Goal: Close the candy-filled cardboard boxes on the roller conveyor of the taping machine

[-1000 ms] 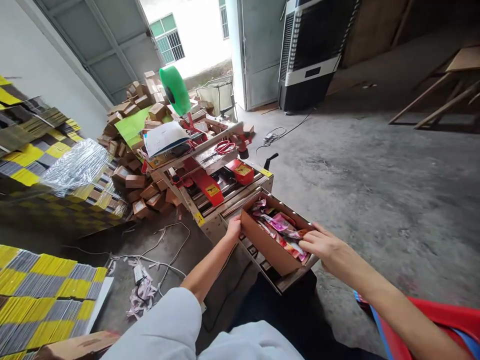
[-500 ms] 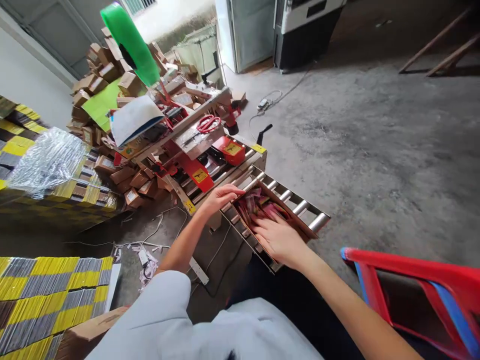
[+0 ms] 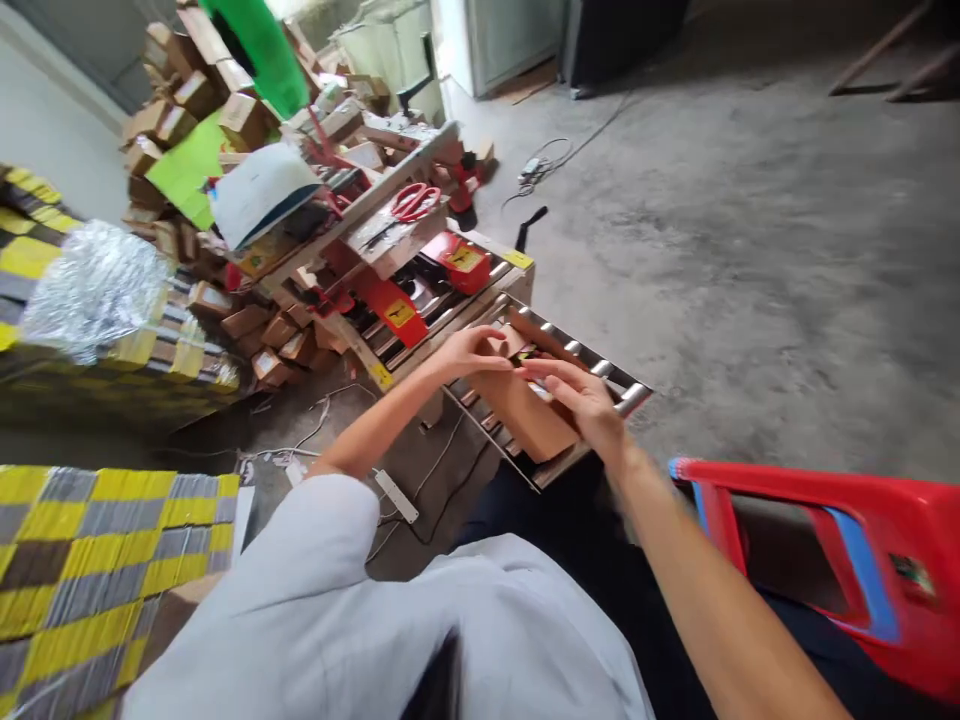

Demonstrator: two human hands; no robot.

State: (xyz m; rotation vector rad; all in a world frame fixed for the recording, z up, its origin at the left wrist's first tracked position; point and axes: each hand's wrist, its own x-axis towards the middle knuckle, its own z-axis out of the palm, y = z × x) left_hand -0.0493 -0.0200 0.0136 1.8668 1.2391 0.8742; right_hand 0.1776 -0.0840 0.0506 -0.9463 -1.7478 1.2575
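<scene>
An open cardboard box (image 3: 525, 412) lies on a short roller conveyor (image 3: 634, 398) in front of me, its near long panel facing up towards me. Between my hands a small dark and pink strip of the contents shows. My left hand (image 3: 476, 355) is curled at the box's far-left end, with fingers and thumb around a short end flap (image 3: 508, 342). At the middle of the opening, my right hand (image 3: 585, 400) has its fingers bent over the flap edges, its tips close to the left fingertips. The hands partly hide the inside.
A red-guarded taping machine (image 3: 401, 310) with a green tape roll (image 3: 262, 55) adjoins the conveyor. Piled cartons (image 3: 247, 320) lie behind it. Yellow-grey stacks (image 3: 112, 540) stand at left, a red plastic stool (image 3: 810, 490) at right. A power strip (image 3: 396, 497) and cables lie on the floor.
My right hand has come up out of the box's pink packets to the flaps. My left hand has moved over the end flap. The near panel now covers much of the contents; the view has tilted down.
</scene>
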